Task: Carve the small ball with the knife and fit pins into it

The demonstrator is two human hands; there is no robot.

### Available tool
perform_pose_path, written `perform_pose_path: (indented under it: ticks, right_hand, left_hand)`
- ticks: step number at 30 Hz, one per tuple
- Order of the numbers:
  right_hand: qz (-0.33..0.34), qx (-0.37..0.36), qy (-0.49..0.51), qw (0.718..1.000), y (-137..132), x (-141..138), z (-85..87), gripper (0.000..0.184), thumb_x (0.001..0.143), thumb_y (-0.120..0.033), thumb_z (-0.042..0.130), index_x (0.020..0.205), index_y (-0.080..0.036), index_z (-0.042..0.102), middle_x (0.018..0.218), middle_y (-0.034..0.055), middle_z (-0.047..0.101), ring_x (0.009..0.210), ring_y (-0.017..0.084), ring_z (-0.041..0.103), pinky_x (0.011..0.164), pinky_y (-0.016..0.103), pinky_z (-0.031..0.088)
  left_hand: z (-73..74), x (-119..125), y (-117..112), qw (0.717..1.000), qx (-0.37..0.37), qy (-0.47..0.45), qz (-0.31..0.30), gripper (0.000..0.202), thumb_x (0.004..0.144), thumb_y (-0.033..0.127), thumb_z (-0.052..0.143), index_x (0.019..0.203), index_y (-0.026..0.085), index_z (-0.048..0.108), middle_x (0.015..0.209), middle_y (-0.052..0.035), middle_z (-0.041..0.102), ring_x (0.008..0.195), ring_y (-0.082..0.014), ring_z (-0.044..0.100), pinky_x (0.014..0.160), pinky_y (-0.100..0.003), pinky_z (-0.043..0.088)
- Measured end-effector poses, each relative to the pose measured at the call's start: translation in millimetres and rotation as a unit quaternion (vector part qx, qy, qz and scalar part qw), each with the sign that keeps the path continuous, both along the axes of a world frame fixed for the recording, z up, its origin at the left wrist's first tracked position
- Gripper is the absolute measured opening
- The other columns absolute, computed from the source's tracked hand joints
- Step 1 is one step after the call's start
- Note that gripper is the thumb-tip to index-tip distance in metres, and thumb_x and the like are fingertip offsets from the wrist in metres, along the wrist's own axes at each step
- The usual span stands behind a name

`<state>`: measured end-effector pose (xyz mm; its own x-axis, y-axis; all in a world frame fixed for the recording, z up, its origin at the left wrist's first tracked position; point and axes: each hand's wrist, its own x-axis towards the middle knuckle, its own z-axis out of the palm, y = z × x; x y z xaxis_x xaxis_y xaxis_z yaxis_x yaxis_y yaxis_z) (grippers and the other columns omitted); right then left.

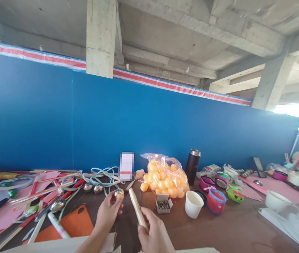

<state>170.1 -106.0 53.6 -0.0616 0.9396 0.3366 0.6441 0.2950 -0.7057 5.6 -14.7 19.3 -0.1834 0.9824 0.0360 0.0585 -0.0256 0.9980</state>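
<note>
Pinched in the fingers of my left hand [108, 214] is a shiny silver ball [118, 192] with a yellow patch on its front. My right hand [154, 230] is wrapped round a pale wooden stick [136, 203], its far end tilted up and away. Ball and stick are apart, the ball left of the stick's tip. Beyond them lies a clear plastic bag of orange balls [166, 179], with one loose orange ball [144, 187] beside it. Near my right hand stands a small open box of little metal pieces [163, 204].
A white paper cup [194, 204], a black thermos [193, 167] and colourful round bands [216, 201] stand to the right. Left are an orange sheet [77, 223], a white marker [58, 225], sticks, silver balls [98, 189] and pale blue tubing [103, 173]. A blue partition [138, 116] rises behind.
</note>
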Motion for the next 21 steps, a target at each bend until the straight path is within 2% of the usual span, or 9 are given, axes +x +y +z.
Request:
perform_pose_path:
  ticks: [4,7,9,14,21]
  right_hand:
    - [-0.021,-0.004,0.034,0.999,0.4,2.3,3.8,0.038,0.072,-0.017,0.047,0.109,-0.018,0.056,0.085,0.0045,0.065,0.081,0.019,0.061,0.072,0.026,0.047]
    - [0.005,-0.022,0.052,0.998,-1.8,3.2,7.3,0.035,0.074,-0.020,0.047,0.107,-0.019,0.057,0.082,0.0037,0.064,0.078,0.019,0.061,0.070,0.025,0.047]
    - [0.024,-0.031,0.054,0.998,-3.0,2.8,8.0,0.033,0.074,-0.021,0.047,0.105,-0.019,0.058,0.082,0.0032,0.064,0.076,0.018,0.061,0.068,0.025,0.047]
    - [-0.001,-0.030,0.055,0.998,0.1,1.0,2.8,0.036,0.073,-0.020,0.047,0.107,-0.019,0.056,0.079,0.0032,0.063,0.074,0.018,0.061,0.066,0.024,0.047]
    - [0.023,-0.054,0.056,0.997,4.0,0.9,-1.4,0.034,0.071,-0.016,0.045,0.103,-0.018,0.058,0.079,0.0026,0.063,0.065,0.015,0.061,0.061,0.022,0.047]
  left_hand:
    - [1.5,0.2,-1.6,1.000,-0.002,0.006,-0.006,0.047,0.068,0.046,0.056,0.104,0.017,0.050,0.086,-0.0060,0.065,0.063,-0.0158,0.065,0.049,-0.024,0.053]
    - [0.6,-0.3,-1.2,1.000,0.000,0.012,-0.005,0.046,0.068,0.046,0.057,0.103,0.017,0.051,0.085,-0.0059,0.065,0.063,-0.0160,0.065,0.049,-0.024,0.053]
    - [-0.4,-0.7,-0.4,1.000,-0.004,0.008,0.004,0.045,0.067,0.045,0.058,0.102,0.016,0.051,0.085,-0.0062,0.065,0.063,-0.0163,0.066,0.049,-0.024,0.053]
    - [-0.8,-0.9,-0.6,1.000,0.002,0.006,0.000,0.046,0.069,0.045,0.056,0.106,0.017,0.049,0.090,-0.0075,0.064,0.065,-0.0170,0.065,0.051,-0.026,0.054]
    - [1.4,-0.8,-1.3,1.000,-0.001,-0.003,0.010,0.047,0.069,0.045,0.057,0.106,0.016,0.050,0.090,-0.0080,0.065,0.066,-0.0178,0.065,0.051,-0.027,0.054]
